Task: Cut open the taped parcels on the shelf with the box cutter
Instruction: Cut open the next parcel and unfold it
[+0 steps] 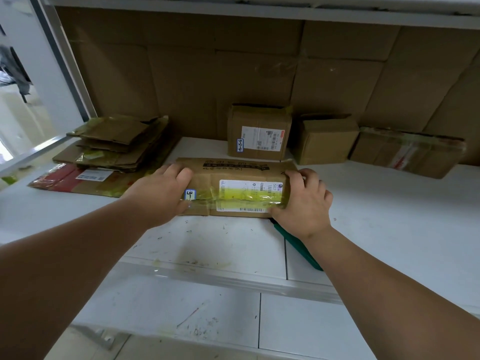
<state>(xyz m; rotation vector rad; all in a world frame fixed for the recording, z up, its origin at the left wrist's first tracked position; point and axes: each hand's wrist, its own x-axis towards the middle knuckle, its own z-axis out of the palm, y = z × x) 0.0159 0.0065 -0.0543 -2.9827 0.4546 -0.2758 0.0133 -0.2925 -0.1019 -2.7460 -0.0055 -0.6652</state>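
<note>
A flat brown parcel (233, 175) with a white label and yellowish tape lies on the white shelf (389, 203) in the middle of the view. My left hand (161, 193) grips its left end, thumb on top. My right hand (304, 201) grips its right end, fingers curled over the corner. A green object (298, 245), possibly the box cutter, lies on the shelf under my right wrist, partly hidden. Behind stand a taped box (258, 132) with a label marked 3-2-4, a plain box (324, 137) and a tape-wrapped parcel (407, 152).
A stack of flattened cardboard (114, 144) and a red-printed flat parcel (75, 179) lie at the left of the shelf. Brown cardboard (233, 61) lines the back wall. A metal upright (65, 61) frames the left side; the shelf's front edge (220, 276) is near me.
</note>
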